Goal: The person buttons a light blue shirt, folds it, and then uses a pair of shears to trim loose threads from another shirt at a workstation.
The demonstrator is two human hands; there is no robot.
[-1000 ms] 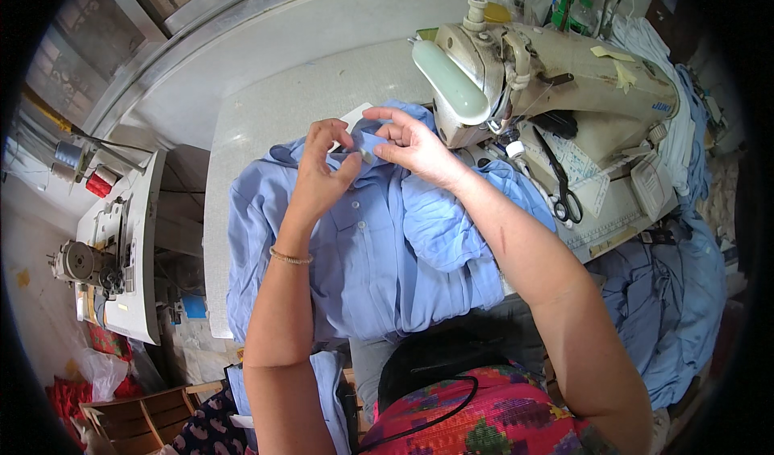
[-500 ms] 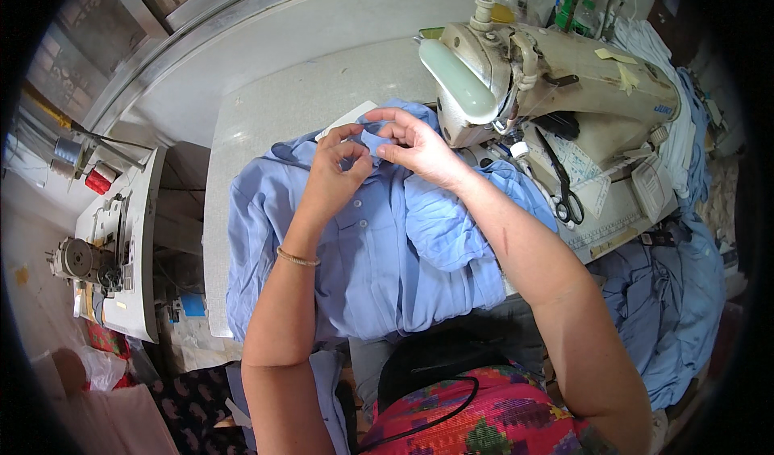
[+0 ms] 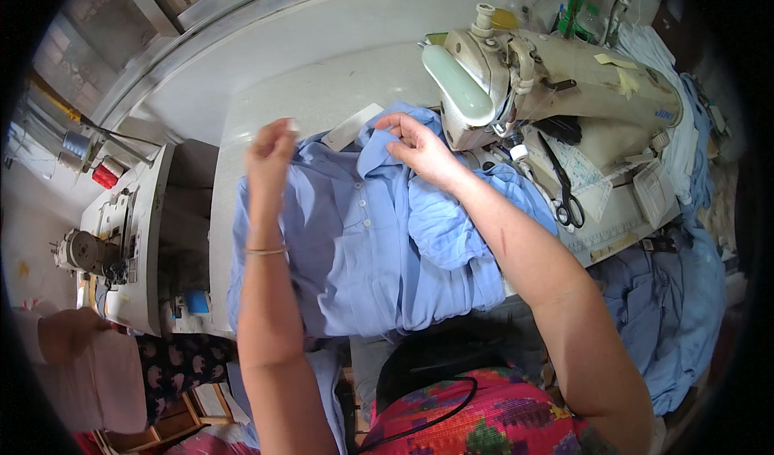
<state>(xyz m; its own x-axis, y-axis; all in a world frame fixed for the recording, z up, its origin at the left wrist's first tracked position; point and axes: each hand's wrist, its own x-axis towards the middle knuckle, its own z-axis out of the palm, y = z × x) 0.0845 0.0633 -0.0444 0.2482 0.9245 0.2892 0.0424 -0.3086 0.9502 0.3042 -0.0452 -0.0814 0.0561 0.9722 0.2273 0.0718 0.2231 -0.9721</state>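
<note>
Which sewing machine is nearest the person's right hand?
The sewing machine with the pale green part, right of the right hand; the other machine stands far left.

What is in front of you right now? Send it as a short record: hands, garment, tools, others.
Left hand: raised over the shirt's far left side, blurred; small pale thing at its fingertips, unclear what
Right hand: fingers at the shirt's far edge; grip unclear
Shirt: blue, some buttons showing, on the table
Sewing machine: right of the shirt
Scissors: black, beside the machine
Others: another person's hand, lower left
</note>
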